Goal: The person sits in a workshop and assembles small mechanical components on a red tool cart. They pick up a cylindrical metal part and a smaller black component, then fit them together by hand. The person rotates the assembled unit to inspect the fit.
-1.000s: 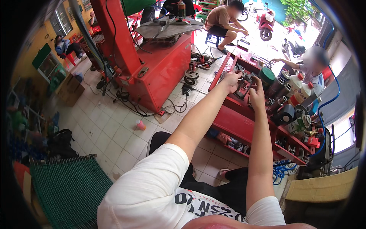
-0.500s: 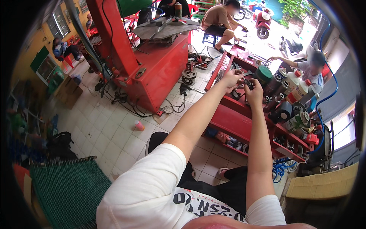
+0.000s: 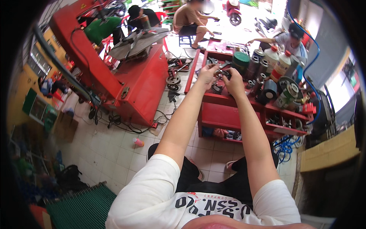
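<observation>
Both my arms reach forward over the top tray of a red tool cart [image 3: 232, 114]. My left hand [image 3: 207, 75] is closed in a pinch at its fingertips; what it grips is too small to name. Close beside it, my right hand [image 3: 234, 82] is closed on a small dark part [image 3: 225, 73], its kind unclear. The fingertips of the two hands nearly meet. Under them, loose metal pieces [image 3: 217, 88] lie in the tray. A tub with a green lid [image 3: 241, 60] stands just beyond my right hand.
Spray cans [image 3: 262, 69] and white bottles with red caps [image 3: 283, 63] crowd the cart's right side. A blue hose [image 3: 315, 61] hangs at the right. To the left stands a red machine [image 3: 133, 89], cables on the floor around it. Co-workers [image 3: 297, 40] sit beyond the cart.
My view has shifted, so the cart and machine sit further left in the picture. Both hands stay close together over the tray, still closed.
</observation>
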Available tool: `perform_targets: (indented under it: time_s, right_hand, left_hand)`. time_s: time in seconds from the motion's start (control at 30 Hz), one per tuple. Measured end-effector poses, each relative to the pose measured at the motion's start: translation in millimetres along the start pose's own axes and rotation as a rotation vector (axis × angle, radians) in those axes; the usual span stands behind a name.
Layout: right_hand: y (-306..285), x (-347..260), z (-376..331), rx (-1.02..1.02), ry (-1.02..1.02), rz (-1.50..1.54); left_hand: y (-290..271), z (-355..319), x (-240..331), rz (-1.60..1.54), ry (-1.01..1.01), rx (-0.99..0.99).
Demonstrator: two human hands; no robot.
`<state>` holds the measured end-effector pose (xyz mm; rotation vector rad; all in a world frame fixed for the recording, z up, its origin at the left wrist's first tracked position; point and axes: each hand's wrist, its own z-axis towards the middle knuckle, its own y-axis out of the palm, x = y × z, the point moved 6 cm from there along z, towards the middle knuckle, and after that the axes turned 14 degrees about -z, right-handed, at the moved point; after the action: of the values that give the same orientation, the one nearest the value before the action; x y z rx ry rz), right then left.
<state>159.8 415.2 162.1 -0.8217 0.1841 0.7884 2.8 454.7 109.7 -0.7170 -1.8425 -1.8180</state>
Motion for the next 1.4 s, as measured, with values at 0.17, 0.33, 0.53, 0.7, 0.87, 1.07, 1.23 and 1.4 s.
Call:
perform_targets:
  time_s: [0.17, 0.33, 0.53, 0.7, 0.87, 1.07, 1.23, 1.4]
  right_hand:
    - [-0.7, -4.9, -0.6, -0.05, 0.058, 0.009]
    - [-2.1, 0.9, -1.8, -0.037, 0.074, -0.013]
    - [0.4, -0.3, -1.8, -0.061, 0.078, 0.026]
    - [2.8, -2.0, -0.9, -0.053, 0.037, -0.001]
    - [7.3, 6.9, -1.6, -0.043, 0.041, -0.012]
    - [5.2, 2.0, -1.1, 0.027, -0.001, -0.01]
    - [3.3, 4.4, -2.4, 0.027, 0.012, -0.017]
    - [3.8, 4.6, -0.7, 0.015, 0.022, -0.015]
  left_hand:
    - [-12.1, 4.7, 0.0, 0.12, 0.008, 0.0]
    - [-6.5, 1.5, 1.9, 0.137, -0.017, -0.076]
    - [-9.8, 7.4, 1.2, -0.014, -0.078, -0.066]
    - [-18.5, 14.2, -1.7, 0.051, -0.032, -0.097]
    - [-9.7, 9.9, 0.3, 0.068, -0.07, -0.115]
    - [-11.6, 5.9, 0.7, 0.159, -0.025, -0.008]
    - [-1.4, -2.6, 2.8, 0.145, -0.031, -0.113]
    - [-2.0, -2.0, 4.8, 0.133, -0.022, -0.018]
